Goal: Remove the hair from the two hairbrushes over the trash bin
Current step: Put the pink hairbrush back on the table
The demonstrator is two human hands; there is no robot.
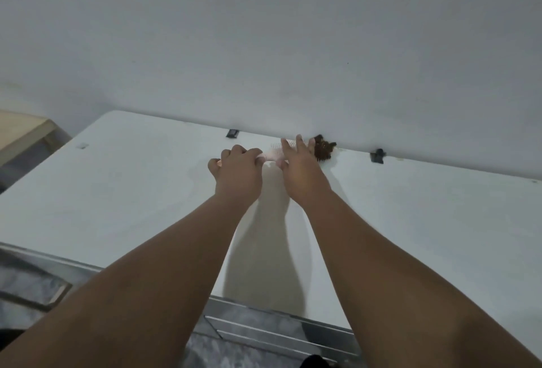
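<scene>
Straight ahead, the white wall (264,30) fills the upper half of what I see, and the long white table (117,191) runs against it from left to right. Both of my bare forearms stretch out across the tabletop toward its far edge and throw pale shadows between them. Off the table's left end stands a piece of light wooden furniture (20,135), and grey marbled floor (26,285) shows below the near edge.

My left hand (237,174) is at the far side of the table with its fingers curled round the handle of the pink hairbrush (274,156), which lies crosswise, handle to the left and bristled head to the right. My right hand (302,171) is just beside it, over the pink brush's head, fingers straight and spread apart, tips pointing at the wall. I cannot tell whether that hand actually touches the brush beneath it.

Just past my right fingertips, tight against the wall, sits the dark brown hairbrush (324,150), a bristly clump too blurred for me to separate hair from bristles. It lies on the tabletop just beside the pink brush's head.

Two small black clips sit on the table's far edge, one (232,133) left of my hands and one (377,156) to the right.
</scene>
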